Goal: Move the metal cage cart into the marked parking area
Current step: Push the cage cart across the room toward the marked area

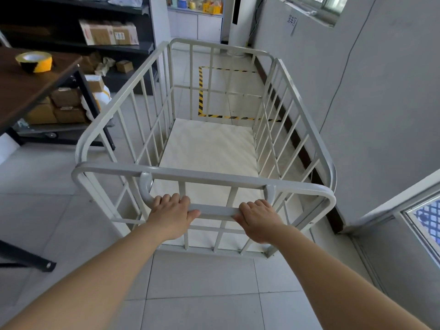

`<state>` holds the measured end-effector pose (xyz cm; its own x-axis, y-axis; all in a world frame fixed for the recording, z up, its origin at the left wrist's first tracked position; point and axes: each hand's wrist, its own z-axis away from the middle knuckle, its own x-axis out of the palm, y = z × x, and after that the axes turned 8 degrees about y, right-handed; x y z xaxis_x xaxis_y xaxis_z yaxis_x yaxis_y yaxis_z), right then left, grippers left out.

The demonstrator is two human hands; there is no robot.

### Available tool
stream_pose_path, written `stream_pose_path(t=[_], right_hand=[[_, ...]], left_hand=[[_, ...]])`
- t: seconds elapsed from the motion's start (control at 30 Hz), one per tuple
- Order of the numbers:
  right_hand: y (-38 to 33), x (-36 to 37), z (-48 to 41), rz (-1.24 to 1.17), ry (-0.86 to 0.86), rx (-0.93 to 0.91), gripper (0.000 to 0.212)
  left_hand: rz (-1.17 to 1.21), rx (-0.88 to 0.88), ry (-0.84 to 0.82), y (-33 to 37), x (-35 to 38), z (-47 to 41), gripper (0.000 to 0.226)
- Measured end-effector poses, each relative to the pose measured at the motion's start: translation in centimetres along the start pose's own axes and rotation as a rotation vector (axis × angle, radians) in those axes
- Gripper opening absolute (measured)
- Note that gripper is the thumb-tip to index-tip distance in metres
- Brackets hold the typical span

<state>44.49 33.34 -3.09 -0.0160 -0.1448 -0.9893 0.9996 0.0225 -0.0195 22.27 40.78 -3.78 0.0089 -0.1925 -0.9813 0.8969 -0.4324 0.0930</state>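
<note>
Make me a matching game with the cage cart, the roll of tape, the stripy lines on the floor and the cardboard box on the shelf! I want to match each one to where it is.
Things:
1. metal cage cart
2. roll of yellow-and-black tape
3. striped floor marking
4. cardboard box

Places:
A. on the dark shelf at the upper left
B. on the brown table at the left
C. held at its handle by the left hand and right hand
D. on the tiles by the wall, beyond the cart

Pairs: 1-C, 2-B, 3-D, 4-A
</note>
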Motion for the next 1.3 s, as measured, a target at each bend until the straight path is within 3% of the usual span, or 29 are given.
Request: stream_pose_path(t=[1.3], right_hand=[[8.2, -3.7, -27.0, -0.001, 0.050, 0.012, 0.049]], left_hand=[[-0.020, -0.022, -0.031, -5.0, -5.6, -28.1, 0.047]])
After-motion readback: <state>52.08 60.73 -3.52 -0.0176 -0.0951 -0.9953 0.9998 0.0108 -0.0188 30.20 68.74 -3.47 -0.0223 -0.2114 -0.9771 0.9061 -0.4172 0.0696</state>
